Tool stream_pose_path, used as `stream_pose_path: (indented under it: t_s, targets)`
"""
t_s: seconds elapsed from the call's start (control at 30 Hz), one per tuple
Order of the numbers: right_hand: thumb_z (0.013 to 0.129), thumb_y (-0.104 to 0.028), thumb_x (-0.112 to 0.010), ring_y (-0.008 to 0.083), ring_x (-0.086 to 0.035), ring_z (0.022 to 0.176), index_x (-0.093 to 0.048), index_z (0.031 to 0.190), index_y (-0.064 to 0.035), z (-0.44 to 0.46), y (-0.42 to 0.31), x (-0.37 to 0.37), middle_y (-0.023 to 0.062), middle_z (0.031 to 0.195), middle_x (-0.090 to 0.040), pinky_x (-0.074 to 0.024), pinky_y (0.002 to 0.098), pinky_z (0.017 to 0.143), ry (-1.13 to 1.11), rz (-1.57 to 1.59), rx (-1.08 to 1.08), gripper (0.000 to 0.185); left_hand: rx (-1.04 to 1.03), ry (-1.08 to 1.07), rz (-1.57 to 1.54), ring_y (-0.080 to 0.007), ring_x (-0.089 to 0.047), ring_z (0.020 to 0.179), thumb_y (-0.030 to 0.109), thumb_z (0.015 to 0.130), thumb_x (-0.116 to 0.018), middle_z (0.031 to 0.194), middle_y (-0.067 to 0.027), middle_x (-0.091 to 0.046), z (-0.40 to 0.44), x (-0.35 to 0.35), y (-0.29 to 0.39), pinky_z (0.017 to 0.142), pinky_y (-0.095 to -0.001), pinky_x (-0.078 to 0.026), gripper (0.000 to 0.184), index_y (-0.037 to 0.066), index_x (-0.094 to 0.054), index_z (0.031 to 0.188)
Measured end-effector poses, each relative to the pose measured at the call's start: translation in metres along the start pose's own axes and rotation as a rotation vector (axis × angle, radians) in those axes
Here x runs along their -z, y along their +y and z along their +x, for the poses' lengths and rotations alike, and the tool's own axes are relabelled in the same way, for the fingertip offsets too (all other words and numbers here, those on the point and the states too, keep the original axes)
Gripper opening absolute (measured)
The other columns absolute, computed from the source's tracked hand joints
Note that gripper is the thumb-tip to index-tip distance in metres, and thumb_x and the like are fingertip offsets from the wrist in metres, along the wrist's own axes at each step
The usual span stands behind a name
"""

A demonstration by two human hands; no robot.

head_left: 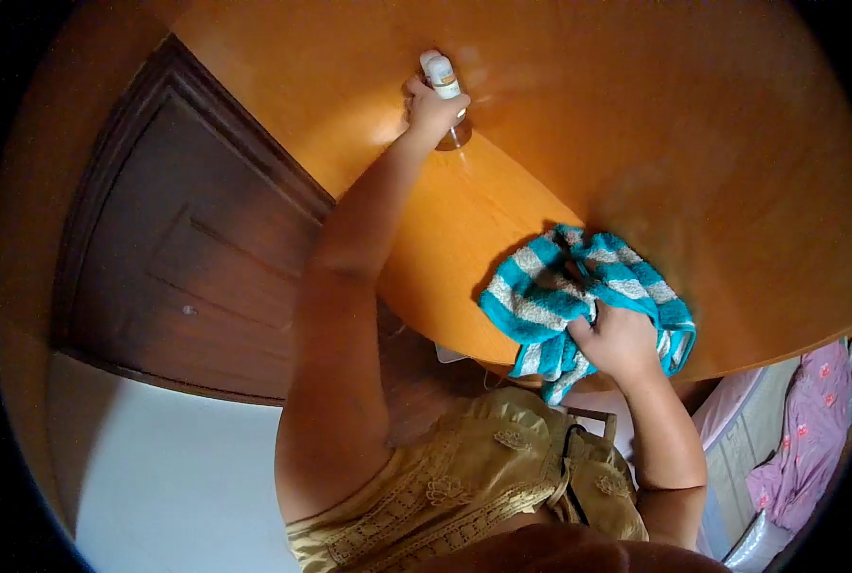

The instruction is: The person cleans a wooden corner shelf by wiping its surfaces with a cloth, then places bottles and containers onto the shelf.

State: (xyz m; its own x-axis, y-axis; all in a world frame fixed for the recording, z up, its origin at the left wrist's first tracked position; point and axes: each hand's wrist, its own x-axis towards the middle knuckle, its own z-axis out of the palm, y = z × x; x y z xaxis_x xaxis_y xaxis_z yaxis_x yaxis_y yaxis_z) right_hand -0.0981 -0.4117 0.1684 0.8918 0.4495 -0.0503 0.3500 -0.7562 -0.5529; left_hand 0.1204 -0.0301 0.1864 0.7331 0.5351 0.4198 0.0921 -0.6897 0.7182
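Note:
Stretched far out over the wooden table, my left hand [435,115] is closed around a small white bottle [447,84] with a printed label. A second white top [429,59] shows right behind it, partly hidden. Below the hand is a brownish see-through shape [454,138]; whether it is a separate container or part of the same one, I cannot tell. Near the table's front edge, my right hand [621,339] grips a bunched teal and white striped towel [540,286]. Its fingers are partly buried in the folds, and the towel rests on the tabletop.
The orange-brown wooden table [473,229] has a curved front edge close to my body. A dark wooden door [197,229] stands on the left beside a white surface [187,468]. At lower right lies pink flowered cloth [808,430] on bedding.

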Motion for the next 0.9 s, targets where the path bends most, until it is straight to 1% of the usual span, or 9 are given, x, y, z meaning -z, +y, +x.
stream_pose_path:
  t_s: [0.17, 0.27, 0.37, 0.53, 0.63, 0.73, 0.8, 0.83, 0.9]
  targets:
    - [0.079, -0.036, -0.063, 0.0391, -0.059, 0.102, -0.060, 0.115, -0.0052, 0.001, 0.009, -0.010, 0.0213, 0.112, -0.062, -0.0492, 0.0458, 0.087, 0.194, 0.038, 0.156, 0.047, 0.036, -0.076, 0.068, -0.0331, -0.054, 0.113, 0.034, 0.060, -0.080, 0.118, -0.0185, -0.058, 0.007, 0.007, 0.002, 0.095, -0.0443, -0.045, 0.080, -0.001, -0.046, 0.123]
    - [0.080, -0.037, -0.063, 0.0392, -0.059, 0.102, -0.060, 0.115, -0.0053, 0.002, 0.013, -0.013, 0.0217, 0.112, -0.061, -0.0492, 0.0459, 0.087, 0.258, 0.031, 0.227, 0.047, -0.002, -0.100, -0.115, -0.0304, -0.061, 0.103, 0.030, 0.060, -0.080, 0.109, -0.0162, -0.063, 0.009, 0.005, -0.006, 0.089, -0.0425, -0.049, 0.068, 0.000, -0.053, 0.114]
    - [0.080, -0.037, -0.063, 0.0392, -0.060, 0.100, -0.060, 0.114, -0.0050, 0.001, 0.001, 0.002, 0.0214, 0.109, -0.062, -0.0495, 0.0464, 0.085, -0.002, 0.008, 0.007, 0.047, -0.038, -0.070, -0.223, -0.0282, -0.065, 0.094, 0.026, 0.062, -0.080, 0.103, -0.0156, -0.065, 0.003, 0.007, -0.001, 0.081, -0.0392, -0.052, 0.062, 0.000, -0.054, 0.112]
    - [0.080, -0.038, -0.063, 0.0395, -0.061, 0.095, -0.062, 0.110, -0.0057, 0.000, 0.001, 0.005, 0.0211, 0.102, -0.064, -0.0503, 0.0474, 0.081, 0.013, 0.018, 0.015, 0.044, -0.066, -0.263, -0.408, -0.0260, -0.066, 0.084, 0.020, 0.064, -0.078, 0.090, -0.0143, -0.066, -0.002, 0.001, -0.010, 0.073, -0.0385, -0.053, 0.049, -0.003, -0.055, 0.101]
    - [0.081, -0.039, -0.062, 0.0399, -0.062, 0.091, -0.064, 0.106, -0.0063, -0.001, 0.003, 0.001, 0.0209, 0.097, -0.065, -0.0509, 0.0481, 0.079, 0.018, 0.012, 0.017, 0.041, -0.071, -0.316, -0.440, -0.0252, -0.066, 0.084, 0.020, 0.064, -0.079, 0.091, -0.0146, -0.065, -0.055, 0.031, 0.039, 0.074, -0.0383, -0.053, 0.053, -0.003, -0.053, 0.104]
    - [0.080, -0.040, -0.062, 0.0405, -0.063, 0.085, -0.065, 0.103, -0.0063, -0.001, 0.007, -0.007, 0.0199, 0.090, -0.066, -0.0518, 0.0495, 0.076, 0.092, -0.002, 0.067, 0.041, -0.120, -0.318, -0.444, -0.0247, -0.065, 0.087, 0.021, 0.064, -0.080, 0.095, -0.0140, -0.065, -0.049, 0.011, 0.007, 0.078, -0.0371, -0.052, 0.061, -0.002, -0.048, 0.109]
    - [0.078, -0.038, -0.062, 0.0387, -0.064, 0.075, -0.066, 0.079, -0.0013, -0.002, 0.007, -0.008, 0.0201, 0.072, -0.064, -0.0513, 0.0468, 0.067, 0.160, 0.025, 0.055, 0.037, -0.146, -0.317, -0.447, -0.0245, -0.065, 0.088, 0.022, 0.063, -0.081, 0.098, -0.0137, -0.064, -0.058, 0.011, 0.015, 0.079, -0.0365, -0.052, 0.065, -0.001, -0.045, 0.112]
    - [0.078, -0.038, -0.062, 0.0387, -0.064, 0.075, -0.066, 0.079, -0.0013, -0.002, 0.006, -0.007, 0.0201, 0.072, -0.064, -0.0513, 0.0468, 0.067, 0.162, 0.024, 0.060, 0.037, -0.144, -0.342, -0.456, -0.0247, -0.065, 0.089, 0.022, 0.064, -0.081, 0.098, -0.0137, -0.064, -0.066, 0.011, 0.017, 0.080, -0.0365, -0.052, 0.065, -0.001, -0.045, 0.112]
    - [0.081, -0.044, -0.060, 0.0402, -0.064, 0.084, -0.065, 0.101, -0.0061, -0.001, 0.005, -0.004, 0.0204, 0.089, -0.067, -0.0523, 0.0491, 0.074, 0.061, -0.014, 0.008, 0.043, -0.100, -0.320, -0.433, -0.0238, -0.064, 0.091, 0.019, 0.065, -0.080, 0.099, -0.0127, -0.064, -0.097, 0.026, 0.044, 0.080, -0.0358, -0.052, 0.063, -0.001, -0.045, 0.112]
